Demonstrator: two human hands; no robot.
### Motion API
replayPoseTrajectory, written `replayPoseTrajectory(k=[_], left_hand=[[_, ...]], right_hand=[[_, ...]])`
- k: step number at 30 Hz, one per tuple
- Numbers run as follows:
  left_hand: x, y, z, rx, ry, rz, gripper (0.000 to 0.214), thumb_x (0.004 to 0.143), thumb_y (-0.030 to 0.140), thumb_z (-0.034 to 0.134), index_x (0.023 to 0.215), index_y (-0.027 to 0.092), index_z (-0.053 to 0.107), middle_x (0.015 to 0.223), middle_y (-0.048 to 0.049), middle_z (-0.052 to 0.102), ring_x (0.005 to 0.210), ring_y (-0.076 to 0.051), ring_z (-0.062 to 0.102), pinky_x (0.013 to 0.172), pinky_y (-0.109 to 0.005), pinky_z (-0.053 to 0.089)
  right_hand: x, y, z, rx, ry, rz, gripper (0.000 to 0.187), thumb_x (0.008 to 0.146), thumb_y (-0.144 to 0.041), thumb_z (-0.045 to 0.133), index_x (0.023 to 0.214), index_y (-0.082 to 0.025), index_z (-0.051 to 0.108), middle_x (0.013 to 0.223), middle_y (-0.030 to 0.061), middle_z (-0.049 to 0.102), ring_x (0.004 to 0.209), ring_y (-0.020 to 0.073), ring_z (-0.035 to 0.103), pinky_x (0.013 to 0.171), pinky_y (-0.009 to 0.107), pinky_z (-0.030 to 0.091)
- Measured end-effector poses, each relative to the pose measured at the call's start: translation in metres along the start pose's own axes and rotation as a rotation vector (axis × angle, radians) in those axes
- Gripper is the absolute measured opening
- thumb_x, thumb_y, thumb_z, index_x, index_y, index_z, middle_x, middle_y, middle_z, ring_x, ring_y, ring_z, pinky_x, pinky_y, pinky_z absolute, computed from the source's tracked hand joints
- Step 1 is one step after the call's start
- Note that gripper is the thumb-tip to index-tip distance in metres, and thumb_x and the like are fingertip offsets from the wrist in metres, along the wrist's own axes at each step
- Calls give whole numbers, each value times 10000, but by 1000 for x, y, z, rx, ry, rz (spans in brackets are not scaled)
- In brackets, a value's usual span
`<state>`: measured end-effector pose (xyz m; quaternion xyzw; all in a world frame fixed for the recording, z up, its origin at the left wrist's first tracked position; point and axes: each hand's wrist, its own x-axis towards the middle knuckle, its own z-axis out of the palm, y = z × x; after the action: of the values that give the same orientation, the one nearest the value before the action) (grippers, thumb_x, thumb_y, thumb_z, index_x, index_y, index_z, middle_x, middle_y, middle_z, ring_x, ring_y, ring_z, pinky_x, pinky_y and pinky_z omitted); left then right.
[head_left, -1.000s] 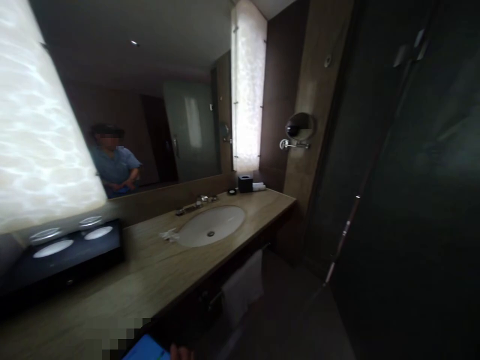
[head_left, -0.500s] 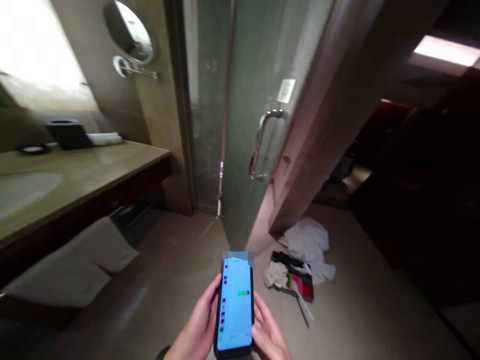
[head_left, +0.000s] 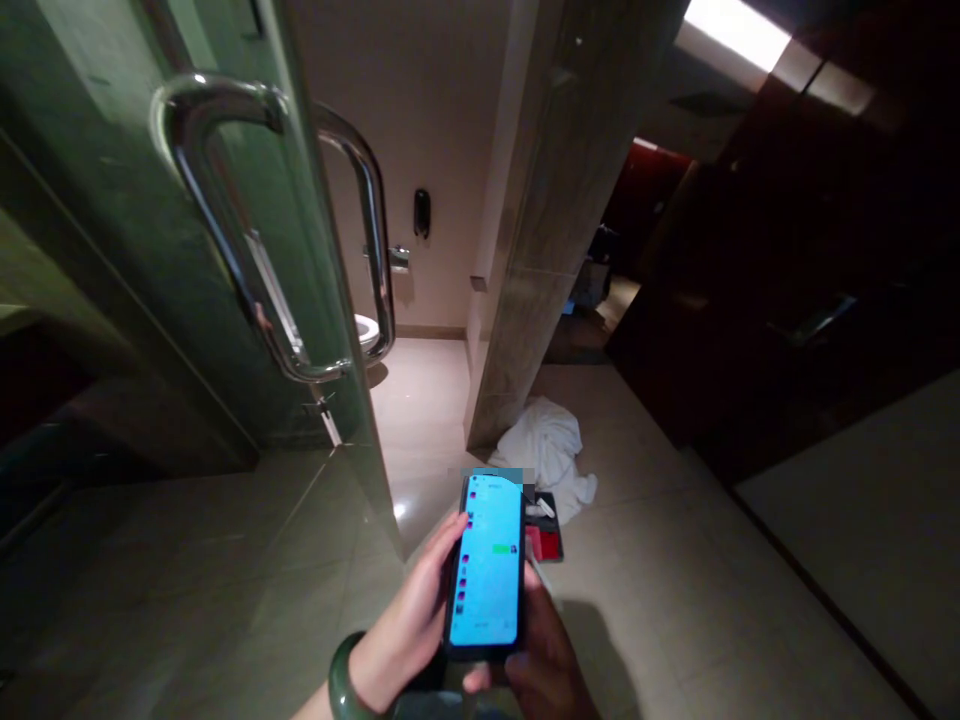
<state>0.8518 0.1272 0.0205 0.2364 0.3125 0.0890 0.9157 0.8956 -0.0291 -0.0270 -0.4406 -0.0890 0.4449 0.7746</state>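
A smartphone point(head_left: 487, 565) with a lit screen and a dark case is held upright between both hands, low in the middle of the view. Its screen shows a chat-like page with a green bubble; the text is too small to read. My left hand point(head_left: 420, 600) wraps the phone's left edge, a dark green bangle point(head_left: 345, 680) on that wrist. My right hand point(head_left: 547, 650), in shadow, grips the right edge and lower corner. Some fingers behind the phone are hidden.
An open glass door point(head_left: 330, 300) with a chrome handle point(head_left: 382, 250) stands close on the left. Beyond it is a toilet point(head_left: 365, 330). A tiled pillar point(head_left: 532, 270) rises mid-view. White cloth point(head_left: 544, 440) and a black and red tray point(head_left: 551, 540) lie on the floor.
My view has turned right and come nearer the glass door. The counter and round mirror have left view, and the toilet area shows. Both hands still hold the phone.
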Motion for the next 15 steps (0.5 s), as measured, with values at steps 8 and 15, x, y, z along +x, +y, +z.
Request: replayPoseTrajectory(k=[8,15], left_hand=[[86,14,71,138,-99,3,249,902,324,654,1075,146,648,992,-65,711,832,-188,621,825,-303,507],[144,-13,121,87,-35,48,334,924,325,622,1201,143,580,1152,-88,679,975,-211,610,935,-329,470]], right_hand=[[63,-52,-45,31,135,4,1050,572,-512,865,1455,-259,357,1317,156,637,1050,347,676,682,406,584],[105,-76,-126,-12,173,-37,1091,607,-453,837,1507,-266,250,1499,194,469,1102,386,653,654,457,609]])
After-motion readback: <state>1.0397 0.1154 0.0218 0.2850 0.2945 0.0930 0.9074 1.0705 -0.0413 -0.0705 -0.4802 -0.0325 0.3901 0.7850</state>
